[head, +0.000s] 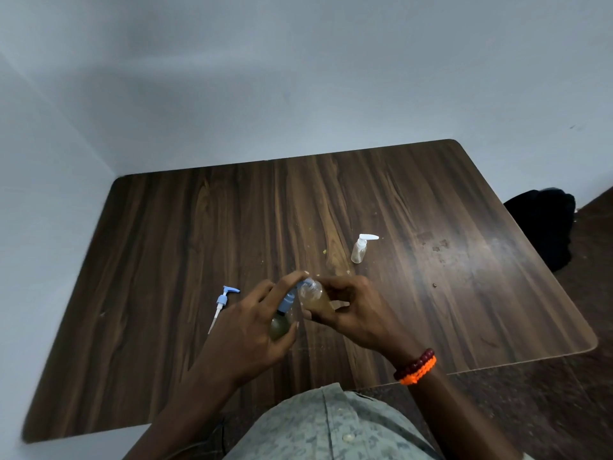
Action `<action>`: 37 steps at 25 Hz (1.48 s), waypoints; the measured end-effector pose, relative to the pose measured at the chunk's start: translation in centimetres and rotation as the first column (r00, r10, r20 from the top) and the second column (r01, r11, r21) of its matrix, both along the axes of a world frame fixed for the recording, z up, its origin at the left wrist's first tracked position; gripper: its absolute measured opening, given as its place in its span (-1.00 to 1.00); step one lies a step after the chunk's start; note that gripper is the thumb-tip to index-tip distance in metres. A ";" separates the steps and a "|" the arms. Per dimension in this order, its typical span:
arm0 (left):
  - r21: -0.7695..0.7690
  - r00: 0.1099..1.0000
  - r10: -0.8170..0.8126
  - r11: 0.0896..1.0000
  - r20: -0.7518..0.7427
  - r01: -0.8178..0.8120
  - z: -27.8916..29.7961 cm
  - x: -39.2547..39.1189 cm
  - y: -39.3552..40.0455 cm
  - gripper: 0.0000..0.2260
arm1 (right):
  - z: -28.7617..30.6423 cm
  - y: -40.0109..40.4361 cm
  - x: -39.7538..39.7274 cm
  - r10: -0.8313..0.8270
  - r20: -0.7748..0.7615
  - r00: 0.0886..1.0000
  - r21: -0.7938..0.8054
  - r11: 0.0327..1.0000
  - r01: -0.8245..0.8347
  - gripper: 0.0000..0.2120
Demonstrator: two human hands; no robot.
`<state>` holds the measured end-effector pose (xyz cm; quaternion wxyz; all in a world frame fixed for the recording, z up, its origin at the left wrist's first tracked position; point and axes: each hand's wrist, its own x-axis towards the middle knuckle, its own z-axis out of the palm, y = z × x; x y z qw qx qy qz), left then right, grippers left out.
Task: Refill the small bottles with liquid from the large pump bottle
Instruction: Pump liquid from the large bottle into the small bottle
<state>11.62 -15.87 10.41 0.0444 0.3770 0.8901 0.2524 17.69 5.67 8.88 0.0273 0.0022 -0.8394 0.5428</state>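
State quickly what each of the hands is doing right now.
Left hand: grips the pump bottle, finger on its pump.
Right hand: holds the small bottle.

A dark wood-grain bench (414, 200) with rounded corners carries a small clear plastic bottle with white pump (360, 250) at one o'clock from centre, upright, and a loose blue-and-white pump head (221, 302) lying at eight o'clock.
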 end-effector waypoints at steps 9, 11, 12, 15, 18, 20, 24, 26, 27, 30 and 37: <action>-0.009 1.000 0.004 1.000 -0.025 -0.005 0.2 -0.2 0.0 -0.37 | -1.0 -0.1 0.2 0.009 0.016 1.000 -0.045 0.999 -0.009 -0.64; -0.004 1.000 -0.005 1.000 -0.019 0.005 0.2 -0.2 -0.1 -0.29 | -1.0 -0.2 0.2 -0.010 0.013 1.000 -0.084 0.996 0.011 -0.64; -0.003 1.000 -0.015 1.000 -0.012 0.015 0.2 -0.2 -0.2 -0.24 | -0.9 -0.1 0.1 -0.019 0.006 1.000 -0.093 0.996 0.019 -0.63; -0.003 1.000 -0.023 1.000 -0.008 0.023 0.3 0.0 -0.3 -0.21 | -0.9 0.0 0.2 -0.026 -0.006 1.000 -0.080 0.996 0.026 -0.61; 0.014 1.000 0.016 1.000 -0.022 -0.015 0.7 0.1 -0.2 -0.36 | -1.2 -0.1 0.4 -0.020 0.001 1.000 -0.049 0.999 0.020 -0.61; 0.016 0.999 0.015 1.000 -0.039 -0.014 0.8 0.1 -0.1 -0.40 | -1.3 -0.2 0.6 -0.027 0.002 1.000 -0.048 0.998 0.028 -0.62; 0.032 1.000 -0.020 0.999 0.006 0.020 1.0 0.3 -0.5 -0.25 | -1.0 -0.2 0.6 -0.042 0.017 0.999 -0.093 0.995 0.044 -0.61; 0.030 0.999 -0.025 0.999 0.028 0.024 1.1 0.4 -0.7 -0.23 | -0.7 -0.1 0.6 -0.050 0.011 0.999 -0.082 0.995 0.051 -0.59; 0.043 0.999 -0.017 0.999 0.028 0.016 1.2 0.5 -0.7 -0.26 | -0.7 -0.1 0.6 -0.047 0.007 0.999 -0.077 0.996 0.048 -0.59; 0.101 1.000 0.009 0.995 -0.013 -0.008 1.5 0.8 -0.3 -0.43 | -0.7 -0.3 0.8 -0.020 0.001 1.000 -0.067 0.998 0.020 -0.60; 0.059 1.000 -0.015 0.998 0.006 0.015 1.4 0.6 -0.7 -0.24 | -0.2 -0.4 0.6 -0.037 -0.005 0.999 -0.108 0.993 0.036 -0.60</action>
